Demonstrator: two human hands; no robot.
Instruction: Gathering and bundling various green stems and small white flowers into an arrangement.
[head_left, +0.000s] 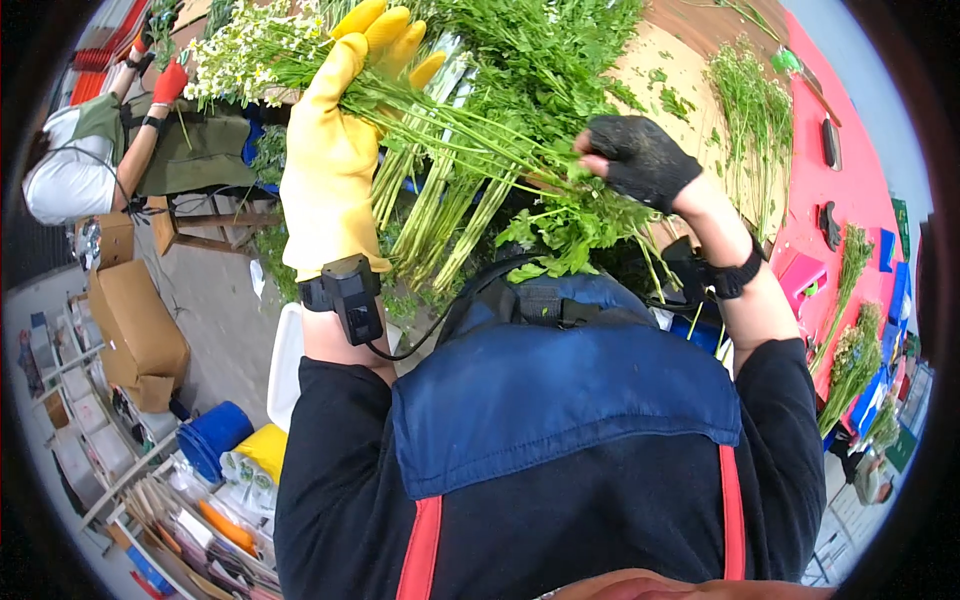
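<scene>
My left hand (335, 170), in a long yellow rubber glove, is closed round a bunch of small white flowers (250, 60). The blossoms point to the far left, and the long green stems (470, 135) slant down to the right across my front. My right hand (645, 165) wears a black fingerless glove. Its fingers are curled at the lower stems, just above a clump of green leaves (560, 235); what they pinch is hidden. Beneath the bunch lie a heap of leafy greenery (550, 60) and several bare stem ends (420, 215).
White-flowered stems (755, 110) lie on cardboard (675, 75) to the right. A red surface (870, 150) beyond bears a black-handled tool (831, 145) and more bunches (855, 360). At left, a person with a red glove (170, 82) handles plants. Cardboard boxes (140, 330) and a blue bucket (213, 437) stand lower left.
</scene>
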